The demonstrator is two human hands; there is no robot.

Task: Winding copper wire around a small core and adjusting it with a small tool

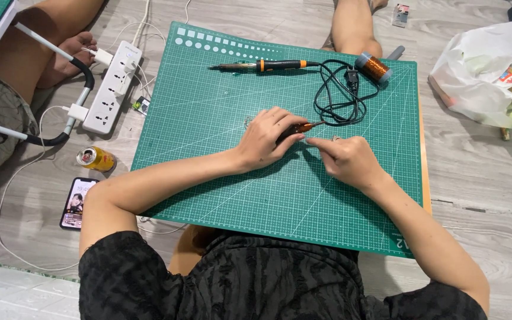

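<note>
The person sits on the floor [481, 178] with a green cutting mat [220, 118] laid flat in front, giving a firm surface for fine work. The left hand [265, 139] is closed around a small black tool with an orange tip [298, 127], gripped low like a pen, likely for steadier control. The right hand [348, 159] is curled, fingertips pinched on something tiny just beside that tip; what it is cannot be told. A soldering iron [262, 66] lies at the mat's far edge, its black cord [339, 95] coiled beside a copper wire spool [373, 67], near yet clear of the hands. A power strip [114, 86] rests far left.
</note>
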